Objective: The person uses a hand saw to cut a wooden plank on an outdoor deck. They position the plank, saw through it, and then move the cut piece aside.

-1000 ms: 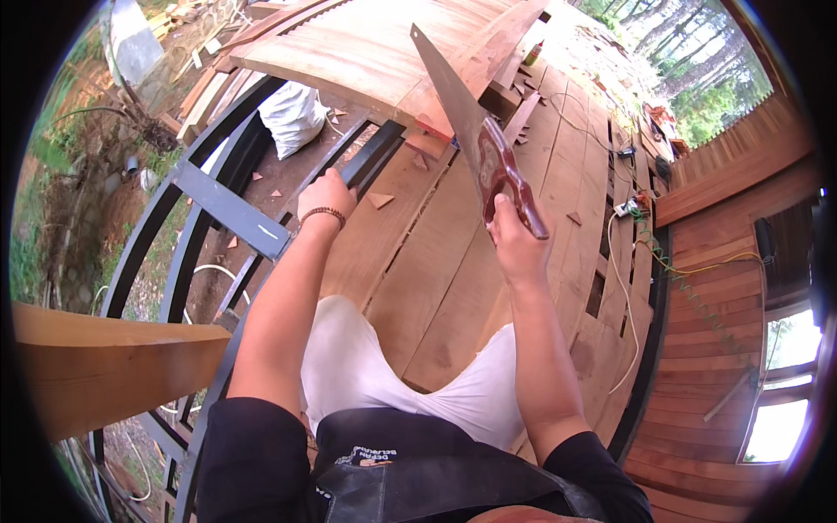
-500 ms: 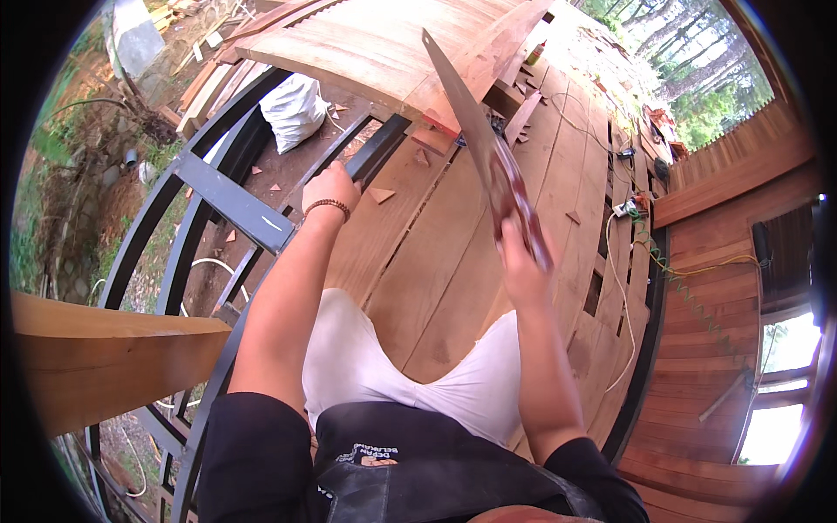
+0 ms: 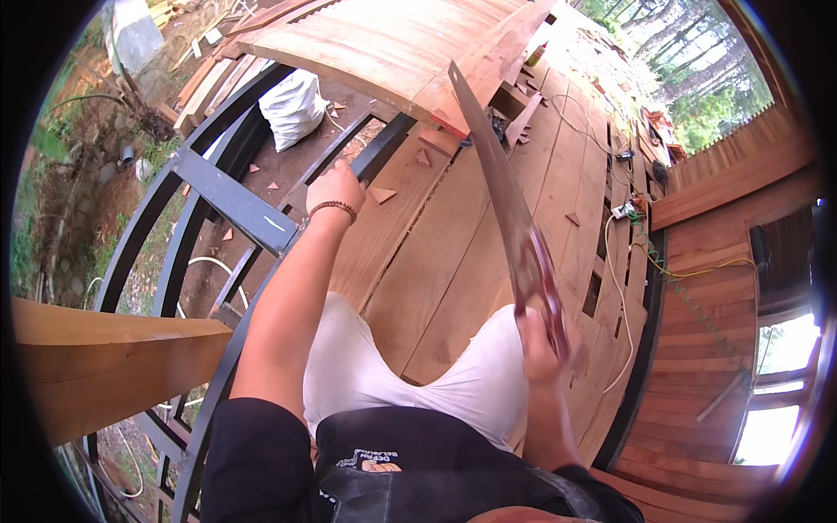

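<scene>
A hand saw [image 3: 497,166] with a long metal blade and a reddish-brown handle is in my right hand [image 3: 545,347], above my right thigh. Its blade points up and away from me, its tip in front of the edge of a wide wooden panel [image 3: 357,44]. My left hand [image 3: 336,186], with a beaded bracelet at the wrist, is closed over a black metal beam [image 3: 384,146] at the left edge of the plank floor [image 3: 436,235]. The fingertips on the beam are partly hidden.
On the left, the black metal frame [image 3: 235,205] has open gaps down to the ground. A thick wooden post [image 3: 122,362] juts in below it. A white sack [image 3: 294,112] lies beyond the frame. Triangular offcuts [image 3: 381,194] and a white cable [image 3: 624,296] lie across the planks.
My right hand has drawn the saw back toward me and slightly to the right. The left hand stays on the beam, with barely any shift.
</scene>
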Available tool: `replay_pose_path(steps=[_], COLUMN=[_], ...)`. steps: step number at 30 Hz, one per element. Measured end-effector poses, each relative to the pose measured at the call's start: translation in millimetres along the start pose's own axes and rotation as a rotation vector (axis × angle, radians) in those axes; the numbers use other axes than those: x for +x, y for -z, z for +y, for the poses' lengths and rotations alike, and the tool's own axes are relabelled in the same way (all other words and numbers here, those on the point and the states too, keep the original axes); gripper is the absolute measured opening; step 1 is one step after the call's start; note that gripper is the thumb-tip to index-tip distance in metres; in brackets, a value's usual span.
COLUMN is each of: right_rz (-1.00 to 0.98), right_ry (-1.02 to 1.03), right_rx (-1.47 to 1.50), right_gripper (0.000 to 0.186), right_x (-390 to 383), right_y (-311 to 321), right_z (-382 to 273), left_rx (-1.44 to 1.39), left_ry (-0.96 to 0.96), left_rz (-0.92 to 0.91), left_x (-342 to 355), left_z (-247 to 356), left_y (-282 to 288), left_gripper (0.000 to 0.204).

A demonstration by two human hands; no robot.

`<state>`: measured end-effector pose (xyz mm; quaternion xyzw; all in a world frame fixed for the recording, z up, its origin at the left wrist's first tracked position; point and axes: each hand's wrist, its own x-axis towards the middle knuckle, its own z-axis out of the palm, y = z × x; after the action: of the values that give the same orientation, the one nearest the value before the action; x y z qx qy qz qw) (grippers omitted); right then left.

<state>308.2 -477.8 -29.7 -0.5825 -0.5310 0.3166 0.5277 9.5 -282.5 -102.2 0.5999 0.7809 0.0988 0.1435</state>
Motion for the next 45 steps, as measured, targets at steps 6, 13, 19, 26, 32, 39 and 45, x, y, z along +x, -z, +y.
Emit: replay_pose_path(steps=[6,13,19,26,32,39,45], right_rz=[0.059,-0.031,-0.006,0.016,0.02,0.006,-0.046], right_ry=[0.18,0.031,0.173,-0.023,0.003,0.031,-0.032], right_rx=[-0.181,0.005,0.002,0.045,-0.069,0.011,-0.05], right_gripper=[0.01,0.036,0.031,0.024,0.025,0.025,0.036], right_x=[40.8,-13.8,62.5,22.8,42.5,30.6,51.2], right_y=[-17.6,6.6,-27.9,-22.6,-10.6,-19.1,-13.3], right_z=[15.4,-2.9,10.1,-2.9,-2.3,-12.7,-5.7], left_rx=[-0.014,-0.025,-0.064,-0.076,-0.073,-0.061,-0.073], left_ry=[0.005,-0.01,0.039,0.014,0.013,-0.013,0.008], left_rz=[-0.019,0.006,-0.031,-0.04,-0.024,-0.009,-0.026], left_x=[-3.2,2.5,1.1,1.4,2.6,8.3,-0.7], left_z=[7.5,3.6,4.2,-6.0,5.0,-4.2,-6.0], left_y=[6.6,-0.8,4.5,1.5,-1.3,-7.8,-14.4], left_gripper=[0.044,0.043,0.042,0.043,0.044,0.043,0.043])
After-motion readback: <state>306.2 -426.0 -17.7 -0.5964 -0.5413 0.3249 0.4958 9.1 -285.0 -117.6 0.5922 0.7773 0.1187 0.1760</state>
